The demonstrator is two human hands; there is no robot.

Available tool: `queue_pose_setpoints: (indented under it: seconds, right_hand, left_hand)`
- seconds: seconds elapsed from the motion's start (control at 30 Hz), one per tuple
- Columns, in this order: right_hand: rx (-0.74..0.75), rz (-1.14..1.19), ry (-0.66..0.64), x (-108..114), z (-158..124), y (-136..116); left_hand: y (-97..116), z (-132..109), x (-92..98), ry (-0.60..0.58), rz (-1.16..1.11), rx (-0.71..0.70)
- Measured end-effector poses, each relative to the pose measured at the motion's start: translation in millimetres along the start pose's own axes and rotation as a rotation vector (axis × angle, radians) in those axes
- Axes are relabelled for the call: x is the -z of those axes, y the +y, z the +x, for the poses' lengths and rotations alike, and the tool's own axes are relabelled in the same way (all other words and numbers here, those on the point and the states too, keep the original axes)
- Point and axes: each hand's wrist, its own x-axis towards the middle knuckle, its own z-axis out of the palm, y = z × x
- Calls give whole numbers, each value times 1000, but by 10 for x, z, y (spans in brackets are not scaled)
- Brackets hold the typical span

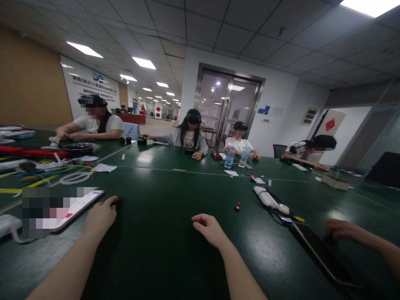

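My left hand [101, 214] rests on the dark green table [156, 200], with its fingers bent. A small dark thing [116, 200] shows at its fingertips, too dim to name. Just left of this hand lies a phone [84, 204] with a lit white screen, partly blurred out. My right hand [210, 229] lies on the table in front of me, fingers loosely curled and thumb beside them; I see nothing in it. To its right, apart from it, sits a small red and black piece [238, 206].
A white power strip [265, 196] with cables and a dark tablet-like device [325, 254] lie at right, near another person's hand [346, 231]. Cables [75, 178] clutter the left. Two water bottles [229, 157] stand farther back. Several people sit across the table.
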Motion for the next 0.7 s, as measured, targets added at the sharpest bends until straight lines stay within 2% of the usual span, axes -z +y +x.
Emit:
queue_pose_setpoints:
  seconds: [0.7]
  right_hand:
    - [40,-17,26,-19,32,27]
  left_hand:
    - [11,-25,9,32,-10,5]
